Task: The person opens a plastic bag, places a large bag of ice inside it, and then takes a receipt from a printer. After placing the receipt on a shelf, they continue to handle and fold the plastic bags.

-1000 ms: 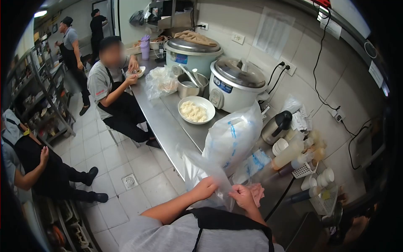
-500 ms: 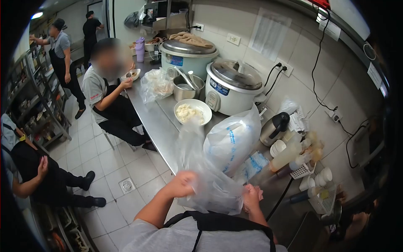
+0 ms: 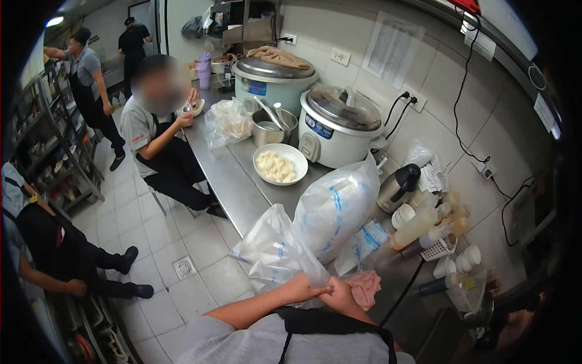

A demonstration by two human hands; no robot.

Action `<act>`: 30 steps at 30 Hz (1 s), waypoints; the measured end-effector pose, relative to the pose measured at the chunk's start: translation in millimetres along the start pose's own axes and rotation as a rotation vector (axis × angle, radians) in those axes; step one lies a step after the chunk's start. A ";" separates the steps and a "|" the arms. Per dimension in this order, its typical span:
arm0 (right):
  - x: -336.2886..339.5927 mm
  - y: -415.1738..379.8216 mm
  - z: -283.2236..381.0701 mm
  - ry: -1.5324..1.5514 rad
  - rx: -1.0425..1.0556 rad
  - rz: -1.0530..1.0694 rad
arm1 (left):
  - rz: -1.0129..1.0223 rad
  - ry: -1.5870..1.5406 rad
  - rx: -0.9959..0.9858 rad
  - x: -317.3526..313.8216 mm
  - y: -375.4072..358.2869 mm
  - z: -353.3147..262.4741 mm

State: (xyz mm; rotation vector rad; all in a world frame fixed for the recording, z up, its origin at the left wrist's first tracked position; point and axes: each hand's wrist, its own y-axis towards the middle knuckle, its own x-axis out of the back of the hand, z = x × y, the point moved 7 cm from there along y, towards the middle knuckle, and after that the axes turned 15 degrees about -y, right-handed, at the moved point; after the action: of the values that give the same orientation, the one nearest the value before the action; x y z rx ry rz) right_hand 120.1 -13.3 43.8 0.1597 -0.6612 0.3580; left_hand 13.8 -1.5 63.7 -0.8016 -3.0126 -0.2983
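A clear plastic bag (image 3: 276, 246) with blue print spreads out in front of my body, its near end gathered between my hands. My left hand (image 3: 303, 289) is closed on that end. Right against it, my right hand (image 3: 338, 295) is also closed on the bag. A pink cloth (image 3: 365, 289) shows just beyond my right hand; whether that hand grips it too is hidden. Behind the bag stands a full, puffed plastic bag (image 3: 336, 206) with blue print. A flat blue-and-white packet (image 3: 364, 244) lies to its right.
A white bowl of rice (image 3: 280, 164), a metal pot (image 3: 267, 130) and two rice cookers (image 3: 339, 124) stand on the steel table (image 3: 233, 182). Rightward are a thermos (image 3: 397, 185), bottles and cups. A seated person (image 3: 160, 127) eats at the left; other people stand beyond.
My left hand has moved right and down to meet my right hand. The bag, raised and blurred before, now lies lower and spread to the left.
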 end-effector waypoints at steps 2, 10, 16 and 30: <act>-8.5 -0.8 -0.5 0.257 -0.056 0.072 | 0.052 -0.008 0.042 0.5 0.7 -0.1; 16.1 -16.6 0.5 0.529 -0.067 0.121 | 0.161 0.017 -0.068 1.0 5.8 -25.9; 66.9 -26.8 1.8 0.856 -0.002 -0.105 | -0.298 0.460 0.337 81.6 -8.7 29.3; 80.8 -35.4 124.6 -0.294 0.784 -0.330 | -0.563 0.203 0.127 112.5 -21.9 -3.6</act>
State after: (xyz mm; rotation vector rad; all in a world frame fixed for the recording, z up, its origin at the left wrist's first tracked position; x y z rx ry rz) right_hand 121.3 -56.0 190.4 1.0724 -0.7403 0.2602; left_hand -94.9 34.5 69.9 0.0965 -2.9540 -0.1711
